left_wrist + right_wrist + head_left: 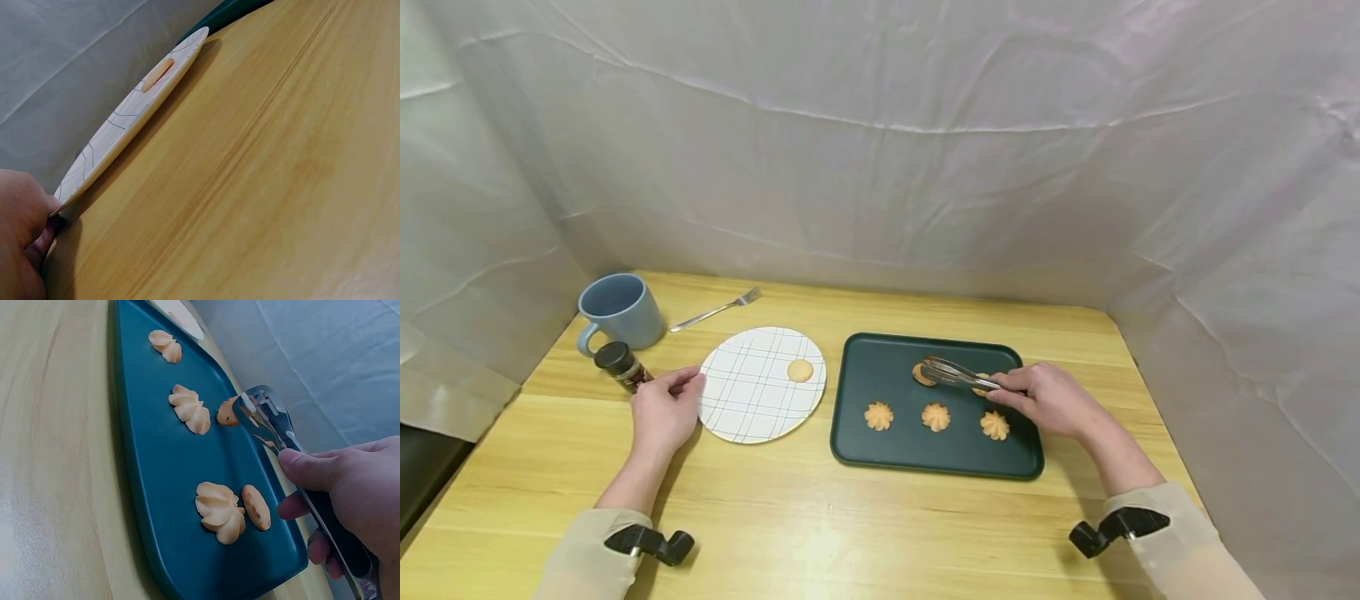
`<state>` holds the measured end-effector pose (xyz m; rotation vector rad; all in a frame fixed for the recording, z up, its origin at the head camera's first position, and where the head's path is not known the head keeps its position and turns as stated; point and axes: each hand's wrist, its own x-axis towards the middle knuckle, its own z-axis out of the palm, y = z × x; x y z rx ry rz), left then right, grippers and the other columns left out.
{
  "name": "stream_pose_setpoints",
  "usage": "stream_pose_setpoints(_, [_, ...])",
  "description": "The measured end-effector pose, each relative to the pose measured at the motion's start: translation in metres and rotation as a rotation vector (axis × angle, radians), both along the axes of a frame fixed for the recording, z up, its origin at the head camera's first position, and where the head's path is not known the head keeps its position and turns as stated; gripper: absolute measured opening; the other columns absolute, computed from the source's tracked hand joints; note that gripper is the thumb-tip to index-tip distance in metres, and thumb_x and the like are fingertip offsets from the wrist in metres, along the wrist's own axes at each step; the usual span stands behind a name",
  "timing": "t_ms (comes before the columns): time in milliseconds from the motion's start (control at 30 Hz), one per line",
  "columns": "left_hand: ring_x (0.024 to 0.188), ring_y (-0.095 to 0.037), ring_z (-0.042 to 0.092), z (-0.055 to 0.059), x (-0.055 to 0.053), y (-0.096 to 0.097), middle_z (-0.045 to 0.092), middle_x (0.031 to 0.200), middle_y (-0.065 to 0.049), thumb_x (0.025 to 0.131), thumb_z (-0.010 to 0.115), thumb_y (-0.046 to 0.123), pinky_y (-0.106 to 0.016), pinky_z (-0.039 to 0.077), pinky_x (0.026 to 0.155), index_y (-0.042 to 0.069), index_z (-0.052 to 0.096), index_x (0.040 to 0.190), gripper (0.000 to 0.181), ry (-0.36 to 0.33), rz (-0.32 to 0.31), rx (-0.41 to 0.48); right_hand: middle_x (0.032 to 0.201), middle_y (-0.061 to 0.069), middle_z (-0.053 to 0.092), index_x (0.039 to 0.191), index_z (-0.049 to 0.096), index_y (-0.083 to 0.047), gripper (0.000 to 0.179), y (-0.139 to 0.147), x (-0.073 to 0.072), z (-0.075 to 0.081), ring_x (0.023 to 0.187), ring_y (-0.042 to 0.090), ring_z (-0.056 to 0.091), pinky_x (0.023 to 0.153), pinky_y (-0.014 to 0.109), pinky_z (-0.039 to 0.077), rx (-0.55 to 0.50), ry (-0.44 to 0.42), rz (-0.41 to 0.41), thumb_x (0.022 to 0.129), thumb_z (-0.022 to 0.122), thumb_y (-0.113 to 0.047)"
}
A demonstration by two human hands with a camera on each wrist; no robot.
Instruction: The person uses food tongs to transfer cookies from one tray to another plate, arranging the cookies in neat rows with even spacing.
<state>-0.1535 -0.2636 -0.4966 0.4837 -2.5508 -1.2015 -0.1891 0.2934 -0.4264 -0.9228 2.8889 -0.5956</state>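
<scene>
My left hand [666, 408] pinches the left rim of a round white plate [745, 408] with a blue line grid. One pale round cookie [801, 371] lies on the plate's right side. My right hand [1051, 398] grips metal tongs [955, 372] over the dark green tray [895, 458]. The tips of the tongs are right at a round cookie [227, 412] in the back row. Another back-row cookie [256, 507] lies below the hand, partly hidden in the head view. Along the tray's front sit three ridged flower-shaped cookies [936, 417].
Left of the plate, a dark-capped small jar [617, 360] stands close to my left hand. Behind it is a blue mug [621, 312], with a fork [715, 309] lying to its right. Pale fabric [880, 167] hangs behind and beside the wooden table [775, 525].
</scene>
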Motion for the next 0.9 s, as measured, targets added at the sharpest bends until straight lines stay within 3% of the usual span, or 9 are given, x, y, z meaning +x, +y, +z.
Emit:
stream_pose_setpoints(267, [0.090, -0.020, 0.068, 0.001, 0.000, 0.001, 0.078, 0.104, -0.016, 0.105, 0.066, 0.024, -0.020, 0.047, 0.074, 0.001, 0.078, 0.123, 0.032, -0.009, 0.007, 0.001, 0.119, 0.006, 0.077, 0.130, 0.076, -0.011, 0.034, -0.001, -0.001, 0.002, 0.063, 0.002, 0.050, 0.062, 0.030, 0.044, -0.005, -0.014, -0.004, 0.102, 0.074, -0.029])
stream_pose_setpoints(567, [0.094, -0.023, 0.069, 0.001, 0.000, 0.000, 0.078, 0.105, -0.016, 0.105, 0.065, 0.025, -0.022, 0.047, 0.076, 0.001, 0.077, 0.124, 0.033, -0.013, 0.000, 0.000, 0.110, 0.003, 0.079, 0.128, 0.079, -0.013, 0.030, -0.006, -0.001, 0.012, 0.060, -0.003, 0.053, 0.063, 0.030, 0.048, -0.017, 0.033, 0.027, 0.101, 0.075, -0.026])
stream_pose_setpoints(700, [0.095, -0.024, 0.069, 0.001, 0.000, 0.000, 0.078, 0.106, -0.016, 0.105, 0.065, 0.025, -0.022, 0.047, 0.076, 0.001, 0.077, 0.125, 0.034, -0.017, -0.004, 0.005, 0.122, 0.008, 0.076, 0.127, 0.079, -0.015, 0.029, -0.011, -0.002, 0.018, 0.063, -0.004, 0.057, 0.066, 0.032, 0.048, -0.019, 0.038, 0.034, 0.102, 0.074, -0.027])
stream_pose_setpoints(900, [0.096, -0.024, 0.069, 0.000, 0.000, -0.001, 0.078, 0.107, -0.016, 0.106, 0.064, 0.026, -0.023, 0.047, 0.076, 0.001, 0.077, 0.126, 0.034, -0.023, -0.004, 0.009, 0.129, 0.011, 0.073, 0.130, 0.078, -0.014, 0.031, -0.021, -0.005, 0.026, 0.074, 0.005, 0.067, 0.071, 0.038, 0.056, 0.000, 0.023, 0.046, 0.103, 0.073, -0.028])
